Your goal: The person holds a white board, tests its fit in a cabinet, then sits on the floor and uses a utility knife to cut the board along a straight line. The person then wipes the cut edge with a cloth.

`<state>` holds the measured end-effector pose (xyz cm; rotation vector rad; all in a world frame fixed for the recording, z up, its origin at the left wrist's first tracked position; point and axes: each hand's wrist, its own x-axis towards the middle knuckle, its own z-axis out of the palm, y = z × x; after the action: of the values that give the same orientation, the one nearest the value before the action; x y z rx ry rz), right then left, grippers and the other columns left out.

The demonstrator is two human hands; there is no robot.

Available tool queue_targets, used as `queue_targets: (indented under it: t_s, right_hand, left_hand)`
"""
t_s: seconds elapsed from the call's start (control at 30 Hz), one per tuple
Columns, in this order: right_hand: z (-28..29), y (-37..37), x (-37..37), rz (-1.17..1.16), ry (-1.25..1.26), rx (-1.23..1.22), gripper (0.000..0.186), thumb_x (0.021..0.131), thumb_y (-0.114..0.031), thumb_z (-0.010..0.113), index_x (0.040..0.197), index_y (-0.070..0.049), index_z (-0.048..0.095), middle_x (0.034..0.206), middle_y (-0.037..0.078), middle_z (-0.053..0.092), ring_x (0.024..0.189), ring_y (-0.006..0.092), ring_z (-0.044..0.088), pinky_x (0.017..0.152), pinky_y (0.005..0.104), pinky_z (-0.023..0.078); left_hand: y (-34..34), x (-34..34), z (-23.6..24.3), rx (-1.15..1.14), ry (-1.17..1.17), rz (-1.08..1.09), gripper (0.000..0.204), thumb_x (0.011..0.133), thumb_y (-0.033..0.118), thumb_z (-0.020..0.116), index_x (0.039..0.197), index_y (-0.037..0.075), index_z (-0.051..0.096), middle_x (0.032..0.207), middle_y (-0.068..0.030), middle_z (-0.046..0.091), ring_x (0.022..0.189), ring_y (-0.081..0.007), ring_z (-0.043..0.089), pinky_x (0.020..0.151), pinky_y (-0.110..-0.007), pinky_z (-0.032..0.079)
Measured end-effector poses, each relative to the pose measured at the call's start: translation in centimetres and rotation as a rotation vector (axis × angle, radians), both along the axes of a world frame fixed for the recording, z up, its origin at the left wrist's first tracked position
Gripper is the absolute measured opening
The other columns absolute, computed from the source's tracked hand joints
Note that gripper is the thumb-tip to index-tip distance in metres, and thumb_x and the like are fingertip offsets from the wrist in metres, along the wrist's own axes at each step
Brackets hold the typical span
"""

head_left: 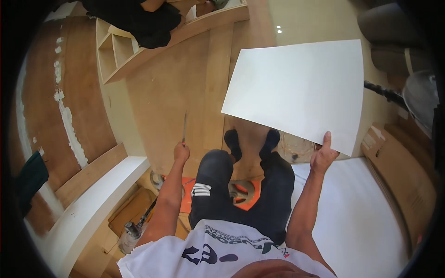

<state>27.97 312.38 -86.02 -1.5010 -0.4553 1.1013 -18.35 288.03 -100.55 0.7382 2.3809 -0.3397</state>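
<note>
My left hand (182, 153) is closed around the handle of a thin, dark, blade-like tool (185, 127). A bit of red shows at its grip, and its narrow end points away from me. In my right hand (323, 156) is a large white sheet (299, 85), gripped at its near right edge. The thumb lies on top of the sheet, and the fingers are hidden underneath. Stiff and slightly tilted, the sheet extends far out over the floor and stays apart from the tool.
Plywood boards (185, 78) cover the floor by my feet. A wooden shelf frame (176, 41) stands at the far left, with another person (148, 23) behind it. Beside my right leg lies a white panel (343, 208); cardboard (403, 171) leans at the right. An orange-and-black object (245, 193) sits below my legs.
</note>
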Motion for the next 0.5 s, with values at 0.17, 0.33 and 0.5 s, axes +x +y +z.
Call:
queue_targets:
  t_s: [0.17,0.33,0.5]
  right_hand:
    - [-7.5,3.6,-1.4,0.004,0.029,0.118,0.043,0.095,-0.004,0.057,0.136,-0.003,0.044,0.129,0.01,0.056,0.113,0.0211,0.058,0.095,0.0372,0.052]
    - [-13.3,4.8,-2.0,-0.071,0.083,0.141,0.042,0.096,-0.004,0.057,0.136,-0.002,0.044,0.131,0.011,0.054,0.115,0.0229,0.057,0.097,0.0387,0.051]
    - [-15.4,7.2,0.1,-0.031,0.078,0.173,0.041,0.098,-0.01,0.054,0.137,-0.002,0.044,0.131,0.012,0.055,0.117,0.0249,0.056,0.1,0.0413,0.049]
  left_hand:
    - [2.2,-3.1,-8.3,0.034,0.068,0.036,0.026,0.088,0.017,0.056,0.106,-0.002,0.059,0.103,-0.0276,0.064,0.099,-0.0426,0.063,0.084,-0.048,0.05]
    - [5.7,-5.7,-13.4,0.094,0.164,0.079,0.032,0.092,0.019,0.057,0.118,0.001,0.053,0.118,-0.0261,0.054,0.105,-0.0412,0.059,0.087,-0.047,0.049]
    - [8.1,-6.6,-17.9,0.158,0.386,0.024,0.055,0.091,0.025,0.063,0.135,0.0,0.042,0.123,-0.0273,0.05,0.109,-0.0413,0.054,0.09,-0.048,0.046]
